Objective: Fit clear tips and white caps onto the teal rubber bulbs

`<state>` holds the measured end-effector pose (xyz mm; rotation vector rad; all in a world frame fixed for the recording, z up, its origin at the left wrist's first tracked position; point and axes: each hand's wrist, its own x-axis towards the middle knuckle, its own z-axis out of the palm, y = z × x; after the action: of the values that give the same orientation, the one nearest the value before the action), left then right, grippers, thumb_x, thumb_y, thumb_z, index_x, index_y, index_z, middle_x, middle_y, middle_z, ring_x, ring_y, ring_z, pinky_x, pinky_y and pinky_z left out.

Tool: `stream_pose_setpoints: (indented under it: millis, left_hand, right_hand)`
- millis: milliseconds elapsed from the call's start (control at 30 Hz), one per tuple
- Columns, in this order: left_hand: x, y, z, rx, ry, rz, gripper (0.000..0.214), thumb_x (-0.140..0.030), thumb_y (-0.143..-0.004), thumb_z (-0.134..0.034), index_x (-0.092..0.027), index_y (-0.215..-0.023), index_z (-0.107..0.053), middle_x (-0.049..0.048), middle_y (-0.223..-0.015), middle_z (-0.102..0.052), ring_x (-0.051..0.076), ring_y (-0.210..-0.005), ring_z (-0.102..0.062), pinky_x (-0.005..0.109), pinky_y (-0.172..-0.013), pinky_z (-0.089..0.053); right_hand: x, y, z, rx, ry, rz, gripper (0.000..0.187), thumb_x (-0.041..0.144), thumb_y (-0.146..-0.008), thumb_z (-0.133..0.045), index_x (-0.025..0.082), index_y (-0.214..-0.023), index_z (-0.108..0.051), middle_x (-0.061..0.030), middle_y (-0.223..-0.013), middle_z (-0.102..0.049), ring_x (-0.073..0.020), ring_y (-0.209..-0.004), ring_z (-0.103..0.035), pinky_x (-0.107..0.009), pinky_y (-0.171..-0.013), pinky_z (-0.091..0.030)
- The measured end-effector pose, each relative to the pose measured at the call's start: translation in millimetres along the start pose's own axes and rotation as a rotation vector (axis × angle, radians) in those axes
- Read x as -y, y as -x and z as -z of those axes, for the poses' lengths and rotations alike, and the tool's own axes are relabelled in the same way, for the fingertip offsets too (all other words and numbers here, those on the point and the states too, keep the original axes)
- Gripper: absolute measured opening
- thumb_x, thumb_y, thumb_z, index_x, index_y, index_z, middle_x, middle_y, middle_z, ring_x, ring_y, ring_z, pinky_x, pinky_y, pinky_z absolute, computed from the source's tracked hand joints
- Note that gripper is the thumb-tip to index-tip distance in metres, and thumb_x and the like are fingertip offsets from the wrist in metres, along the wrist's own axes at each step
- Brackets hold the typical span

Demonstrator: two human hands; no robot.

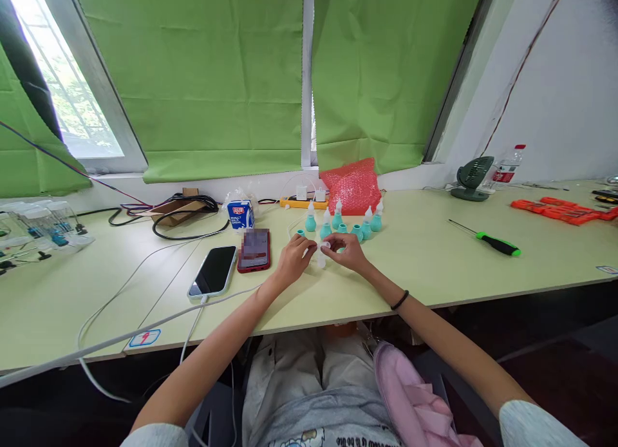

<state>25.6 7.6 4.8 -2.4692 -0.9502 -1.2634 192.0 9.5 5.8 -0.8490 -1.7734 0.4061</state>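
Note:
Above the table, close to its front edge, my left hand [295, 260] and my right hand [349, 251] meet with fingertips pinched. A small translucent white plastic piece [324, 246] sits between them; my right fingers grip it. My left fingertips are closed at its left side, and whether they hold a separate part is too small to see. Beneath lies another whitish plastic bit [321, 263]. Just beyond my hands stand several teal squeeze bulbs [310, 223], some with white pointed tips. Others, such as one teal bulb [356, 232], have open tops without tips.
Two phones, one white-edged [213, 272] and one red-cased [254, 250], lie left of my hands. Behind are a blue-and-white carton [240, 214], a power strip [292, 203] and a red bubble-wrap bag [351, 188]. A screwdriver [487, 239] and fan [472, 178] are right. A white cable [159, 324] crosses left.

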Motion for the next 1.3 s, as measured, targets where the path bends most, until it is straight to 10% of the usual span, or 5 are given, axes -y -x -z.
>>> stream_pose_setpoints:
  millis: [500, 1100, 1300]
  left_hand:
    - [0.0, -0.7, 4.5, 0.126, -0.218, -0.2, 0.024, -0.018, -0.086, -0.031, -0.015, -0.076, -0.053, 0.0073, -0.07, -0.055, 0.02, -0.078, -0.049, 0.031, -0.062, -0.044]
    - [-5.7, -3.4, 2.2, -0.045, -0.126, -0.114, 0.013, -0.013, -0.077, -0.042, -0.016, -0.067, -0.049, 0.0041, -0.063, -0.052, 0.017, -0.07, -0.047, 0.028, -0.059, -0.044]
    - [-8.2, 0.1, 7.4, -0.058, -0.088, -0.077, 0.021, -0.019, -0.078, -0.046, -0.013, -0.098, -0.051, 0.0063, -0.076, -0.056, 0.018, -0.078, -0.048, 0.031, -0.066, -0.045]
  right_hand:
    - [-4.3, 1.6, 0.8, 0.051, 0.024, 0.098, 0.015, 0.029, -0.064, -0.059, 0.017, -0.073, -0.063, -0.0007, -0.059, -0.058, -0.0112, -0.047, -0.052, -0.025, -0.046, -0.046]
    - [0.1, -1.8, -5.9, -0.078, -0.04, -0.049, 0.018, 0.03, -0.063, -0.061, 0.013, -0.069, -0.063, -0.003, -0.058, -0.06, -0.011, -0.049, -0.053, -0.022, -0.046, -0.045]
    - [1.9, -2.0, -3.5, -0.03, -0.149, -0.097, 0.021, 0.031, -0.062, -0.062, 0.011, -0.071, -0.062, -0.0025, -0.058, -0.059, -0.0105, -0.049, -0.053, -0.022, -0.046, -0.045]
